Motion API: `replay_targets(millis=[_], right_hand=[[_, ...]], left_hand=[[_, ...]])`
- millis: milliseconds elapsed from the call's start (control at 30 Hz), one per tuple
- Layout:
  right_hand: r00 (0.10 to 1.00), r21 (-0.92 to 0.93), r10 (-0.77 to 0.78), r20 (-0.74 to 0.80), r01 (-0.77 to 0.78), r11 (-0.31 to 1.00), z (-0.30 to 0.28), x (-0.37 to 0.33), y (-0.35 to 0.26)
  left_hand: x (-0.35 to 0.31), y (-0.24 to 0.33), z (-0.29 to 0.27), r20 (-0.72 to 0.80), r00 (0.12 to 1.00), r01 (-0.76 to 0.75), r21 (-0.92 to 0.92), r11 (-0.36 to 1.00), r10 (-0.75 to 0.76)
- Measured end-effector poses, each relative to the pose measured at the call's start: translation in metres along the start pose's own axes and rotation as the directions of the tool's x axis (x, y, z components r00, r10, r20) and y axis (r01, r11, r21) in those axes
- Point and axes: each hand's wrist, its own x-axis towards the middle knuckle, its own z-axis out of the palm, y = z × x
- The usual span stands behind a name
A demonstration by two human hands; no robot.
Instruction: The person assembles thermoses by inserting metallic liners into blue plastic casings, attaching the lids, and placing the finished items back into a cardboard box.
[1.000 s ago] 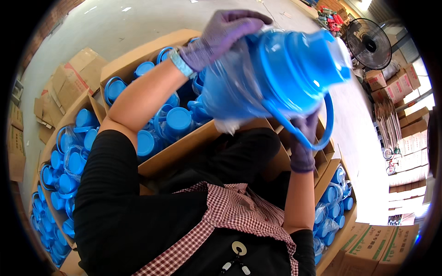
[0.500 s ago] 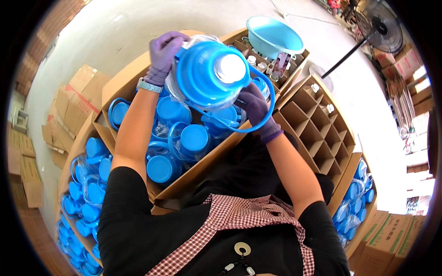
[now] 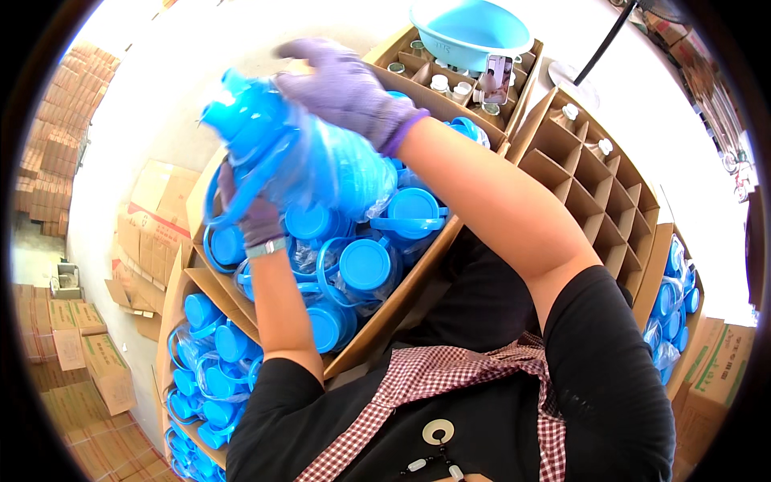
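Note:
A blue plastic thermos flask (image 3: 329, 165) with a loop handle (image 3: 249, 189), partly wrapped in clear film, tilts over the carton, its narrow blue top toward the left. My left hand (image 3: 250, 210), in a purple-grey glove, grips it from below near the handle; part of that hand is hidden behind the flask. Above the flask's far side is my right hand (image 3: 341, 88), gloved alike and blurred by motion. Its fingers are stretched out and spread. Whether its palm touches the flask I cannot tell. Several more blue flasks (image 3: 365, 265) stand in the carton (image 3: 401, 309) beneath.
At the right stands a divided carton (image 3: 590, 173) with a few white-capped pieces. Behind it, a light-blue basin (image 3: 474, 36) rests on another divided carton, beside a phone (image 3: 498, 80). Blue flasks (image 3: 217, 377) fill a box at lower left; flattened cardboard (image 3: 161, 217) lies on the floor.
The flask has swung left and tipped so its top points left. My right hand has left the handle side and moved up and left across it; my left hand has dropped lower.

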Motion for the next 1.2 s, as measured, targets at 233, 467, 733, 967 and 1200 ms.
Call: replay_targets(millis=[233,467,733,967,1200], right_hand=[[0.454,-0.576,0.560,0.693,-0.118,0.809,0.018,-0.137,0.161],[0.175,-0.589,0.581,0.795,-0.001,0.808,0.018,-0.144,0.190],[0.209,-0.056,0.734,0.646,-0.946,0.319,-0.006,-0.093,0.136],[0.801,0.058,0.086,0.592,-0.149,0.987,-0.001,-0.097,0.144],[0.470,0.162,0.410,0.782,-0.787,0.595,0.004,-0.081,0.083]], left_hand=[[-0.020,0.045,-0.004,-0.233,0.972,-0.018,-0.082,0.996,-0.001],[-0.037,0.016,0.022,0.210,0.780,-0.433,0.861,0.266,0.590],[-0.061,-0.076,0.040,0.287,0.741,-0.611,0.664,0.432,0.607],[-0.132,-0.115,0.107,-0.141,0.950,-0.200,0.411,0.889,0.279],[-0.179,-0.128,0.107,-0.178,0.976,-0.046,0.394,0.918,0.125]])
